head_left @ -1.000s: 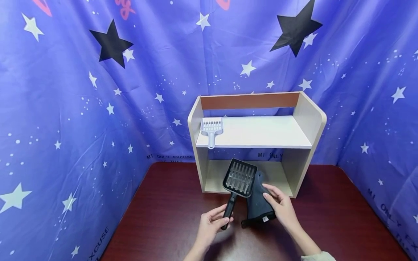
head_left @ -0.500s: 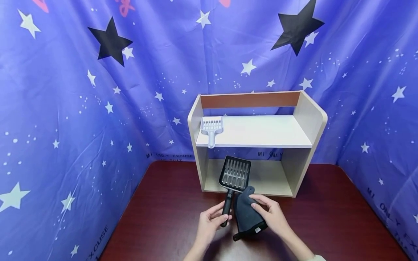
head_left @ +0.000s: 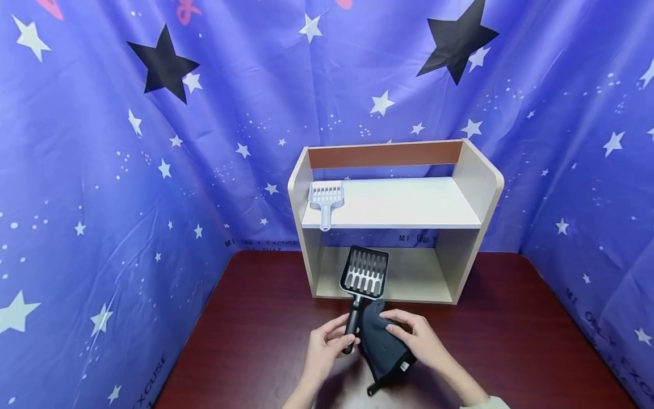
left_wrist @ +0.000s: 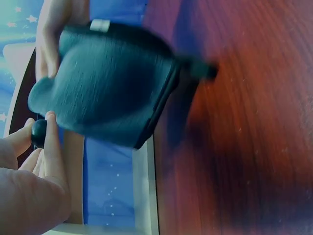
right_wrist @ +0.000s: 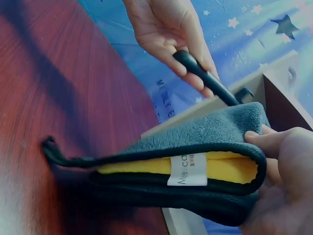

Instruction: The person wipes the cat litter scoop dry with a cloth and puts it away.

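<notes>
My left hand [head_left: 327,346] grips the black handle of a slotted litter scoop [head_left: 365,272], thumb and fingers round its lower end. The scoop's head points away, overlapping the lower opening of the shelf. My right hand [head_left: 416,339] pinches a dark grey plush cloth [head_left: 384,343] at its side, close beside the scoop's handle. Black edging runs round the cloth, and a loop hangs from one corner. In the right wrist view the folded cloth shows a yellow inner side and a white label [right_wrist: 188,170]. From the left wrist, the cloth [left_wrist: 112,83] hides the scoop's head.
A two-tier wooden shelf [head_left: 467,227] stands at the back of the dark red table [head_left: 245,341]. On its upper board [head_left: 398,201] lies a pale litter scoop [head_left: 326,201], at the left end. Blue star-patterned curtains [head_left: 230,113] surround the table.
The cloth and right hand have moved left and nearer to me, from beside the scoop's head to beside its handle. The black scoop has shifted slightly left.
</notes>
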A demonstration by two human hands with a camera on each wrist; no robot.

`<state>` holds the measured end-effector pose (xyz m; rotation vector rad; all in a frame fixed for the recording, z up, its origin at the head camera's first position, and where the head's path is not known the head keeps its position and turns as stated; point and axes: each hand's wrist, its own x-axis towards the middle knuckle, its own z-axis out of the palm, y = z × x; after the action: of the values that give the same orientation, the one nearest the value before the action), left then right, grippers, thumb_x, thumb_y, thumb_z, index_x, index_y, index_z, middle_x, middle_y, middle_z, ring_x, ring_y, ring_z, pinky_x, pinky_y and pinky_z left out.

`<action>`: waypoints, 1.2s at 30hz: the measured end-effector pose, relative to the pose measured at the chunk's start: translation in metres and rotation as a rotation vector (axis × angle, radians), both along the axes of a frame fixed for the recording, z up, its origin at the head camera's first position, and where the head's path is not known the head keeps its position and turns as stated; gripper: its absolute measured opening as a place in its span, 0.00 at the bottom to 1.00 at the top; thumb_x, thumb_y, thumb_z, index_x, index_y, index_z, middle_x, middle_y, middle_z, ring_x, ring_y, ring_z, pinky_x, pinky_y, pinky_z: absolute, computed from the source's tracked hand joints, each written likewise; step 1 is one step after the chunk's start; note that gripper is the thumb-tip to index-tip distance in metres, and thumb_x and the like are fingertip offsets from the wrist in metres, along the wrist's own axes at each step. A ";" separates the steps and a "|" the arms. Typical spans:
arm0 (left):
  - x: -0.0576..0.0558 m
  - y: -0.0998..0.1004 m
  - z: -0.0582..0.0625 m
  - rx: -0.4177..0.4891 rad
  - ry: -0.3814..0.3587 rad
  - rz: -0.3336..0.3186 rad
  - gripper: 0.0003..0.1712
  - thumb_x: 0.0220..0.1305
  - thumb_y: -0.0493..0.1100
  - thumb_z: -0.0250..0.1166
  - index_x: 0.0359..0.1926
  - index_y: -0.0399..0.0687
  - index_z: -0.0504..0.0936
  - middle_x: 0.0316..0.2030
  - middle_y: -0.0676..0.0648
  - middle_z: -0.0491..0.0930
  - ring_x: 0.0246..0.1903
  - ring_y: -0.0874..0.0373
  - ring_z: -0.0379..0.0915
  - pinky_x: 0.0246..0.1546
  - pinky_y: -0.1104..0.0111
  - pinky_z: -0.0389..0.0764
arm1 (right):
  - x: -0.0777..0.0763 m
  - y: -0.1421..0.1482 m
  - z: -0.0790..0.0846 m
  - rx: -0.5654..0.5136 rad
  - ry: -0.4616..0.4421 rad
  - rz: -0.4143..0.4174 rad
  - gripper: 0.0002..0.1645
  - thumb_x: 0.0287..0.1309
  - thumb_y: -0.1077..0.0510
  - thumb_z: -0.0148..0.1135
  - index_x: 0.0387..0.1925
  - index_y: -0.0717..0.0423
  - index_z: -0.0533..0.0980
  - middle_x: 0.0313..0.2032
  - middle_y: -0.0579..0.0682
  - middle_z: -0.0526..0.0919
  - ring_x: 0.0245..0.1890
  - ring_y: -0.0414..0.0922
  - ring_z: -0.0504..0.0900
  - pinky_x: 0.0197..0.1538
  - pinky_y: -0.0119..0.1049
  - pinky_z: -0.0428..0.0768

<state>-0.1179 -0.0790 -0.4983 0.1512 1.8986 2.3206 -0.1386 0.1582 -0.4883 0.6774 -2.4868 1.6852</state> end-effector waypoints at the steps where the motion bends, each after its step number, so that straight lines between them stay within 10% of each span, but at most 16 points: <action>1: 0.000 -0.002 0.000 -0.002 0.005 0.002 0.31 0.63 0.30 0.66 0.67 0.29 0.70 0.49 0.24 0.81 0.33 0.65 0.87 0.36 0.72 0.87 | 0.000 0.004 -0.001 -0.012 -0.023 0.022 0.15 0.67 0.60 0.59 0.53 0.60 0.80 0.49 0.60 0.86 0.42 0.29 0.82 0.42 0.28 0.83; 8: -0.005 -0.017 0.003 -0.028 0.069 0.019 0.31 0.63 0.31 0.65 0.66 0.26 0.68 0.49 0.22 0.80 0.34 0.66 0.86 0.36 0.71 0.87 | -0.005 0.037 -0.011 -0.133 -0.170 0.055 0.22 0.70 0.62 0.55 0.59 0.72 0.72 0.50 0.69 0.82 0.41 0.33 0.86 0.41 0.32 0.85; 17: -0.004 -0.018 0.008 -0.014 0.028 -0.028 0.33 0.62 0.32 0.66 0.67 0.28 0.68 0.52 0.20 0.78 0.35 0.65 0.87 0.40 0.68 0.88 | -0.009 0.099 -0.040 -0.130 -0.371 -0.298 0.27 0.68 0.58 0.60 0.63 0.70 0.71 0.48 0.46 0.88 0.41 0.27 0.82 0.42 0.28 0.82; 28: -0.002 -0.009 0.015 0.008 0.022 -0.060 0.33 0.62 0.31 0.66 0.67 0.30 0.68 0.52 0.21 0.78 0.37 0.64 0.87 0.39 0.70 0.87 | 0.001 0.153 -0.069 0.321 -0.143 -0.587 0.18 0.58 0.59 0.68 0.47 0.65 0.82 0.30 0.41 0.80 0.29 0.24 0.69 0.34 0.25 0.70; 36: 0.001 -0.007 0.030 0.012 0.043 -0.083 0.33 0.62 0.32 0.67 0.67 0.31 0.69 0.53 0.20 0.77 0.38 0.63 0.87 0.40 0.69 0.88 | -0.001 0.166 -0.073 0.553 -0.128 -0.581 0.11 0.54 0.58 0.69 0.38 0.60 0.83 0.26 0.45 0.76 0.26 0.34 0.70 0.32 0.34 0.68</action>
<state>-0.1171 -0.0860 -0.4687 0.2781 1.8609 2.2927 -0.1396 0.3239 -0.5617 -0.1560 -2.8605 0.8713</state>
